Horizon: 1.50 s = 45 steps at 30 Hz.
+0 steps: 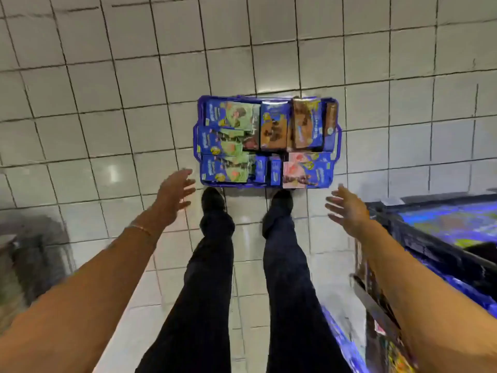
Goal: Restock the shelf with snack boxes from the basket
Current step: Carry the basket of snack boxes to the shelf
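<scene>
Both hands are empty with fingers spread, the left hand (174, 193) just off the near-left corner of the basket (336, 138) and the right hand (347, 207) off its near-right corner. The basket sits on the floor by the person's shoes, packed with snack boxes (228, 169). I'd grab a box along the near edge first, since the shelf (441, 246) is right there on the right.

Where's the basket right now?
In the head view, the blue basket sits on the tiled floor just beyond the shoes, centre frame, shelf to the right.
</scene>
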Motion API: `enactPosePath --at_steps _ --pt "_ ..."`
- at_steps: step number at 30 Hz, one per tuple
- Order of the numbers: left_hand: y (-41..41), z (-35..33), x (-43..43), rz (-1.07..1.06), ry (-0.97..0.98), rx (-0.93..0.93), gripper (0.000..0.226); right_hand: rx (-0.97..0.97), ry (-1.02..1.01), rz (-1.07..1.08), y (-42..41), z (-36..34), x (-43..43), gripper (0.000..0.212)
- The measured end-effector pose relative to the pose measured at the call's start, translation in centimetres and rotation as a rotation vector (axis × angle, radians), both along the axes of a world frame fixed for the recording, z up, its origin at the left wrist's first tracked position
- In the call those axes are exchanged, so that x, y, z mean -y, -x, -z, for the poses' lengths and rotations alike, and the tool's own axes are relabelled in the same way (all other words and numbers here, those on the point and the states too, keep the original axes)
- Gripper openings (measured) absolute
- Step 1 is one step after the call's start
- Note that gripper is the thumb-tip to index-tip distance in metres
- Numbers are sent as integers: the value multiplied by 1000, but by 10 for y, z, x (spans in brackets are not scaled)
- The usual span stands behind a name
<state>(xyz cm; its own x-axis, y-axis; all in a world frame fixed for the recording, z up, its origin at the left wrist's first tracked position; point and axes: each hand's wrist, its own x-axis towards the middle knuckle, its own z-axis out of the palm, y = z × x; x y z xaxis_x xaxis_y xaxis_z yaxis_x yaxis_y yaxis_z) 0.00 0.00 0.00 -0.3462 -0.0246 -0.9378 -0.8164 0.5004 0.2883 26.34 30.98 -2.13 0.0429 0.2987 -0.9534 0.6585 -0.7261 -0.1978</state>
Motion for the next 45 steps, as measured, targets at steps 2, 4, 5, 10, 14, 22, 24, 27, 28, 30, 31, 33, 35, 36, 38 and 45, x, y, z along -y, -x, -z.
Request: enactPosePath --at_steps 2,4,5,10,14,22,24,27,28,30,31,33,35,36,38,45 --pt "16 45 -10 -28 30 -33 37 1 -22 -10 22 42 -17 31" --pt "30 93 -20 -116 55 -17 44 71 -123 37 37 92 -36 26" --pt "35 117 -23 -165 63 -23 48 127 -216 23 43 117 -44 26" --pt "50 219 -30 -267 83 -79 58 259 -495 -46 59 209 -93 51" --pt "48 256 -36 -364 -166 -34 67 -76 -242 106 63 237 -111 54" --pt "57 241 -53 -411 51 -174 58 -162 -253 182 83 207 -103 56" --pt "63 220 -55 -407 67 -199 54 -140 -278 187 90 185 -103 52" --pt "71 163 -56 -378 56 -216 59 -161 -305 173 97 134 -107 57" --pt "73 139 -58 -357 49 -225 61 -181 -309 153 100 111 -110 62" --pt "81 83 -63 -300 58 -253 64 -219 -303 81 106 58 -114 74" --pt "85 52 -67 -272 70 -267 65 -227 -297 36 109 29 -119 78" --pt "95 -14 -74 -190 91 -312 70 -232 -303 -62 114 -31 -130 83" --pt "103 -81 -80 -52 77 -382 87 -237 -345 -145 119 -92 -143 83" --pt "106 -115 -82 5 65 -422 96 -246 -381 -183 121 -122 -150 76" --pt "112 -181 -89 30 37 -519 87 -259 -459 -240 127 -183 -165 57" --pt "127 -350 -119 -78 -47 -698 64 -308 -659 -232 162 -355 -209 29"
